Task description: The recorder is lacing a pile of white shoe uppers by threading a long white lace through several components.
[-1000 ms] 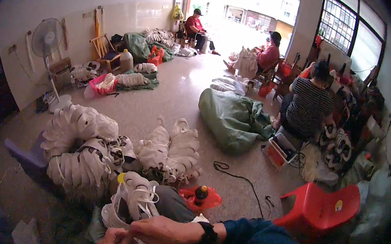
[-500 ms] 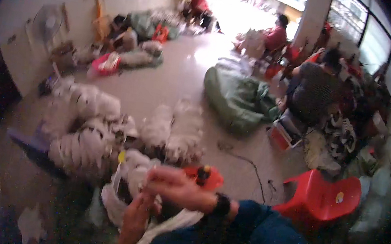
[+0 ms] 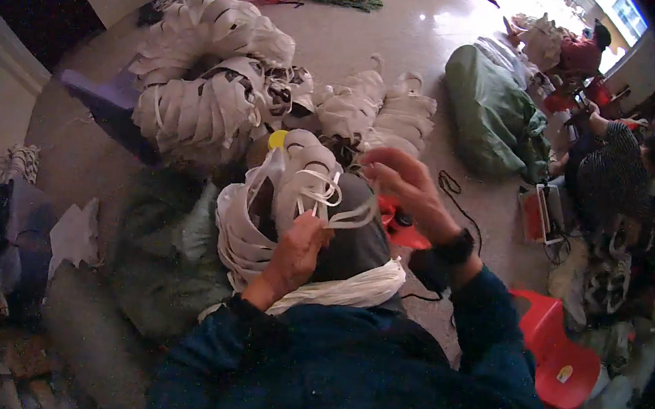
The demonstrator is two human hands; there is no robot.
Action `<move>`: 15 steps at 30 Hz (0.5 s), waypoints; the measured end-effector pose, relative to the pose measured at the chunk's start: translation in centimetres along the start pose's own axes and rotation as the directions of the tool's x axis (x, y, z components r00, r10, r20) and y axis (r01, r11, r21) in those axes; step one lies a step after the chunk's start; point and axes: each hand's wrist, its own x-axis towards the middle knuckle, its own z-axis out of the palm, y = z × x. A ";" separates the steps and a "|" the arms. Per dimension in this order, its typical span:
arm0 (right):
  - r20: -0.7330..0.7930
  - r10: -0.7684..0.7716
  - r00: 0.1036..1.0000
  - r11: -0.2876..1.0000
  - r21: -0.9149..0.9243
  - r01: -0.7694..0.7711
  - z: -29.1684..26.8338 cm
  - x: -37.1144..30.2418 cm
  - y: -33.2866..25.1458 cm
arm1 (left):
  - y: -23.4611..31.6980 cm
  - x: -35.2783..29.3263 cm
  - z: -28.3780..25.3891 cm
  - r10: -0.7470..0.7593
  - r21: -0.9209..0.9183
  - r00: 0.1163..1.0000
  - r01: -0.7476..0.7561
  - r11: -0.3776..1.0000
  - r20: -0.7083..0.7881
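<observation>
A large heap of ribbed white shoe pieces (image 3: 201,105) hides much of a smooth purple seat (image 3: 105,102). Over the lap curves a stack of similar pieces (image 3: 240,231), partly covered by the left hand (image 3: 298,251). Below it lies a sheaf of thin, pale strands (image 3: 355,284). A shiny red bag (image 3: 406,235) shows partly behind the raised right hand (image 3: 410,188), whose fingers curl loosely; I cannot tell whether they grip anything. The left hand pinches a flat, looping white lace (image 3: 354,221) beside the stack.
</observation>
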 end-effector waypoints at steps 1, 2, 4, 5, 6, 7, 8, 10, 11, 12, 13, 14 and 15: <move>-0.025 0.017 1.000 0.979 -0.204 -0.021 -0.1 1.6 1.7 | -0.2 -0.1 0.1 0.120 0.112 0.992 -0.114 0.987 -0.045; -0.058 0.030 0.998 0.917 -0.397 -0.051 -0.3 3.0 3.4 | -0.2 -0.2 0.3 0.116 0.110 0.993 -0.111 0.988 -0.037; 0.016 -0.246 0.969 0.711 -0.677 0.191 -0.4 6.3 6.9 | 0.6 0.0 0.6 0.048 0.119 0.999 -0.047 0.992 -0.003; 0.021 -0.239 0.971 0.717 -0.671 0.191 0.6 6.9 7.0 | 0.8 -0.6 0.1 0.037 0.123 0.999 -0.036 0.992 -0.005; 0.073 -0.004 0.997 0.856 -0.516 0.041 1.9 7.6 6.7 | 0.9 -1.5 -0.8 -0.233 -0.227 0.971 0.238 0.944 0.049; 0.155 0.218 0.963 0.920 -0.363 -0.150 2.3 7.9 6.6 | 1.1 -2.6 -1.5 -0.439 -0.528 0.877 0.471 0.707 0.195; 0.158 0.219 0.963 0.921 -0.361 -0.150 2.2 8.3 6.9 | 1.5 -4.3 -2.4 -0.466 -0.645 0.812 0.570 0.509 0.350; 0.031 0.031 0.999 0.862 -0.507 -0.011 1.5 8.8 8.4 | 2.6 -8.8 -4.5 -0.474 -0.582 0.591 0.792 0.186 0.653; -0.049 0.071 0.996 0.884 -0.459 -0.086 0.6 9.0 9.7 | 3.2 -10.9 -5.8 -0.473 -0.428 0.420 0.898 0.098 0.774; -0.040 0.074 0.996 0.887 -0.455 -0.084 0.8 8.9 9.5 | 3.4 -13.7 -6.7 -0.482 -0.421 0.395 0.905 0.060 0.782; -0.024 0.054 0.998 0.872 -0.487 -0.059 1.3 8.7 8.8 | 3.6 -16.0 -7.5 -0.490 -0.416 0.371 0.909 0.019 0.789; -0.011 0.034 0.999 0.855 -0.517 -0.035 1.7 8.5 8.5 | 4.2 -17.0 -8.6 -0.496 -0.418 0.369 0.908 0.013 0.786; -0.051 0.059 0.997 0.846 -0.527 -0.076 0.8 8.6 9.5 | 5.0 -17.1 -9.7 -0.568 -0.294 0.218 0.955 -0.045 0.794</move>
